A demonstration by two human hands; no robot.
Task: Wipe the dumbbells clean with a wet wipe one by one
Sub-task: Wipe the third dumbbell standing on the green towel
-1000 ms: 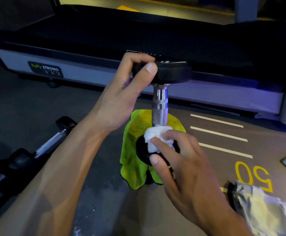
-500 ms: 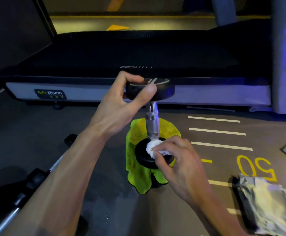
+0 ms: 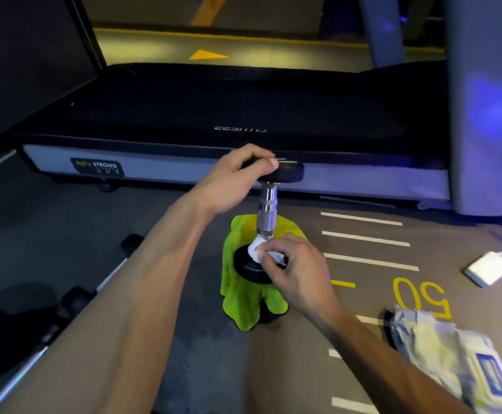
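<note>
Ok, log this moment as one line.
dumbbell upright on green cloth | left hand grips top head | right hand presses wet wipe on bottom head

Two bare forearms; left hand [image 3: 231,180], right hand [image 3: 297,270] ungloved.

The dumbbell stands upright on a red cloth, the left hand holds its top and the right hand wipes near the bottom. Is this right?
Not quite: the cloth is yellow-green, not red, as the head view shows. The dumbbell stands upright, left hand holding its top, right hand wiping near the bottom.
</note>
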